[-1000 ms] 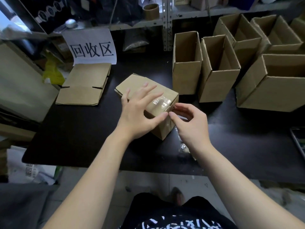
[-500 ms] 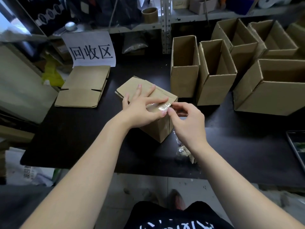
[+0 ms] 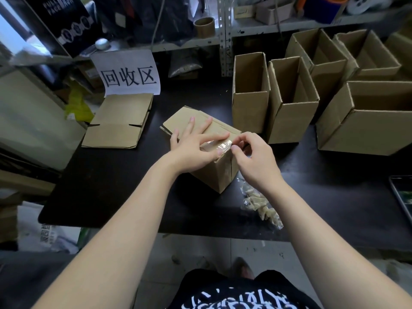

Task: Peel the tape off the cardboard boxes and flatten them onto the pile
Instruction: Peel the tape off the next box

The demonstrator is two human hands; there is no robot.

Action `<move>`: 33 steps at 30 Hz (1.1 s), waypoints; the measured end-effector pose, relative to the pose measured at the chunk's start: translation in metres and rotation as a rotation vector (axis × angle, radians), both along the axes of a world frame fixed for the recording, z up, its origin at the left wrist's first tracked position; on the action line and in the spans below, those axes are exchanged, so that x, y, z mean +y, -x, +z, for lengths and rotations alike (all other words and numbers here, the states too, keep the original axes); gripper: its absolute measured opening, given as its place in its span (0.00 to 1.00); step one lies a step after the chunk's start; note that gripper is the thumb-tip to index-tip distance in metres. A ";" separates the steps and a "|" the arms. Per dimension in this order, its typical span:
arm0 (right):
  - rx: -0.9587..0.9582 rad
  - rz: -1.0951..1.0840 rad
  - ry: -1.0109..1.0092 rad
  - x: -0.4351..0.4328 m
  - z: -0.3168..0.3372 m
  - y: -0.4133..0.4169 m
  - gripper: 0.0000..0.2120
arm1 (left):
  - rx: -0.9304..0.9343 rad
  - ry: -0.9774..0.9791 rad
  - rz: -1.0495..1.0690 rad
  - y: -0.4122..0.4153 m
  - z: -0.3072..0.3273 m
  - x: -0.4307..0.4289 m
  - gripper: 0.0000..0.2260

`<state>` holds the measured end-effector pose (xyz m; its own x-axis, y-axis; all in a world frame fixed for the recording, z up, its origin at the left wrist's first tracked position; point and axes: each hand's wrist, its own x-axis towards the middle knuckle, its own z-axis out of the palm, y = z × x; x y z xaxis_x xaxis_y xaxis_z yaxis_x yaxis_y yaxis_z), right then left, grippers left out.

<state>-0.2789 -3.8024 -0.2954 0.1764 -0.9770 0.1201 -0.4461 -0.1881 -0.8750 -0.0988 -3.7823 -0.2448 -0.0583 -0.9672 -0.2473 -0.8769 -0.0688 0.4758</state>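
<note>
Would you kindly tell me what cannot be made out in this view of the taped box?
Head view:
- How far the tape has lifted: covered by the left hand and the pinching right hand.
- Dark flat object: cut off by the right edge.
- Box contents: closed flaps.

A white paper sign (image 3: 130, 73) with black characters stands at 11 o'clock on the black table (image 3: 116, 188), a cardboard roll core (image 3: 204, 27) sits on the metal shelf (image 3: 225, 41) at 12 o'clock, and a dark flat device (image 3: 401, 197) lies at 3 o'clock.
</note>
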 end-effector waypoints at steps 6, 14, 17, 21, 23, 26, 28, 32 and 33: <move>0.031 0.016 -0.072 -0.007 0.006 -0.001 0.04 | -0.019 0.041 0.031 0.004 -0.003 0.003 0.16; -0.080 -0.037 -0.078 0.000 0.002 0.001 0.02 | 0.137 -0.052 0.013 -0.005 0.003 0.000 0.21; -0.118 -0.043 -0.083 0.002 0.002 0.002 0.02 | 0.138 0.006 0.066 0.000 0.000 -0.001 0.22; -0.119 -0.051 -0.064 0.003 0.001 0.002 0.01 | 0.089 0.042 0.075 0.003 -0.006 -0.004 0.20; -0.123 -0.053 -0.059 0.004 0.002 0.003 0.02 | 0.060 0.063 0.092 0.006 -0.006 -0.006 0.18; -0.133 -0.046 -0.059 0.005 0.002 0.006 0.05 | 0.075 0.139 0.148 0.009 -0.010 -0.009 0.16; -0.164 -0.047 -0.062 0.007 0.001 0.008 0.07 | 0.115 0.201 0.202 0.012 -0.013 -0.009 0.14; -0.219 -0.053 -0.076 0.008 0.002 0.010 0.10 | 0.076 0.278 0.248 0.022 -0.012 -0.014 0.11; -0.232 -0.051 -0.077 0.008 0.002 0.010 0.11 | 0.070 0.290 0.246 0.023 -0.012 -0.015 0.11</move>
<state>-0.2889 -3.7941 -0.2931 0.1033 -0.9917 0.0766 -0.2392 -0.0995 -0.9659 -0.1218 -3.7976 -0.2570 0.1770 -0.9836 0.0352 -0.8159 -0.1266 0.5641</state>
